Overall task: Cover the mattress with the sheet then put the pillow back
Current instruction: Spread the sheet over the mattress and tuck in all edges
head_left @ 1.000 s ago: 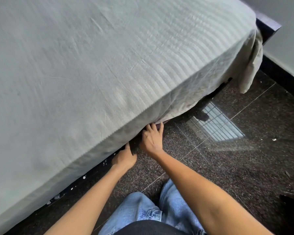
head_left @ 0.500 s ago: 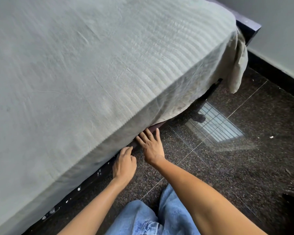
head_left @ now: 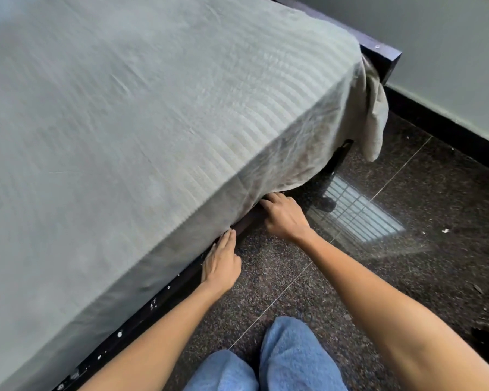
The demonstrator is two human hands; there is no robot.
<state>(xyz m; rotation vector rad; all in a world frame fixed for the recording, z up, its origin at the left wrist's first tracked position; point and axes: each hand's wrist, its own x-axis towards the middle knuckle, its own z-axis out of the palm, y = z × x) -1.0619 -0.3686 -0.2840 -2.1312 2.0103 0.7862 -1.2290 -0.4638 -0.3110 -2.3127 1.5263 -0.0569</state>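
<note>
Sheet [head_left: 181,108] overhangs dark bed frame [head_left: 164,294] — left grip [head_left: 220,266] flat, open; right grip [head_left: 285,218] unclear.

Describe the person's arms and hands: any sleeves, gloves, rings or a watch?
The left forearm and right forearm are bare to the picture's edge, with no sleeves showing. The left hand and right hand wear no gloves, and no watch, bracelet or ring shows. Light blue jeans cover the knees.

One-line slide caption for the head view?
Left hand and right hand at the lower edge of the grey sheet along the dark bed frame; one sheet corner hangs loose.
</note>
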